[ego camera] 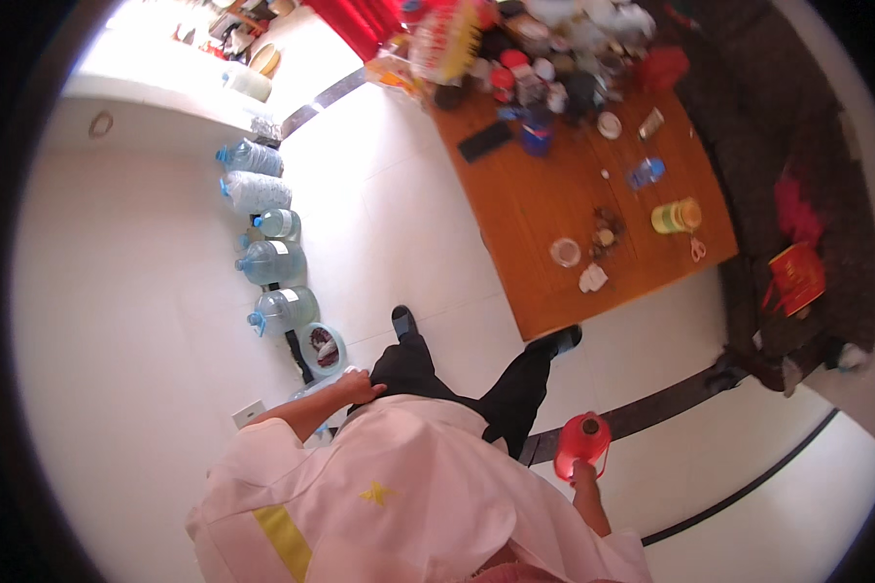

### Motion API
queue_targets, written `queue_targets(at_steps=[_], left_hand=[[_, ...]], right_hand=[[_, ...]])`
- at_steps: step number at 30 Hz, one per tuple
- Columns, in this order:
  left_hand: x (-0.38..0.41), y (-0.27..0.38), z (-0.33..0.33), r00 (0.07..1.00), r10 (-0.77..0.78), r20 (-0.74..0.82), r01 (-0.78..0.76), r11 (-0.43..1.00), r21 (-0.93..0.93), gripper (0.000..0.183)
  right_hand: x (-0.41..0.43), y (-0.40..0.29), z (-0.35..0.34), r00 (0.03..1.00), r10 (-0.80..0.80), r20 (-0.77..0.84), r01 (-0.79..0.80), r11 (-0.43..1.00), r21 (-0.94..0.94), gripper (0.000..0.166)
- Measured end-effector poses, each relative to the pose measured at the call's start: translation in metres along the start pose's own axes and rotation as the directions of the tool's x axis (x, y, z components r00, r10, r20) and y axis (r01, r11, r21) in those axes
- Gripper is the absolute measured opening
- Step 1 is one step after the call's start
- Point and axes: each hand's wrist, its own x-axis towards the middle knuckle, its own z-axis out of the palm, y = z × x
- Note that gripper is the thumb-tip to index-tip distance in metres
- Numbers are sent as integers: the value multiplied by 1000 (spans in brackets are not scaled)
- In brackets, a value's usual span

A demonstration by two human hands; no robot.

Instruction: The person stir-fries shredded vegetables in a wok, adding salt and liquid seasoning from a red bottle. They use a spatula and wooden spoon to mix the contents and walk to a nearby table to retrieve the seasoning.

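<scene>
To the right of my legs, my right hand (584,475) grips a red jug (582,437) with a dark round opening or cap and a thin red loop at its side. Beside my left thigh is my left hand (359,388), its fingers bent. A small white thing shows at its knuckles, and whether the hand holds it is unclear. Just beyond it, by the wall, lies a clear plastic object (308,390), partly hidden by the forearm. A light blue basin (343,348) with dark red and whitish things in it stands close by.
Large water bottles (271,262) line the left wall. Ahead to the right is a wooden table (547,306) bearing a cluttered pile, a yellow-lidded jar (674,217), pink-handled scissors (698,249) and a glass dish (565,252). A dark sofa (758,146) runs along its far side.
</scene>
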Motion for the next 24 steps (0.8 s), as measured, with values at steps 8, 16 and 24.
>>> queue_targets(at_steps=[8,16,24], left_hand=[[41,-168,-37,965,256,-63,-252,826,-505,68],[81,-261,-170,896,222,-385,-406,762,-505,62],[129,-390,-354,808,-8,-589,-447,644,-621,55]], right_hand=[[-192,-199,94,967,-223,-125,237,965,111,24],[-267,-424,158,871,-491,-16,491,868,72,26],[-275,-711,229,655,-742,145,686,664,299,33]])
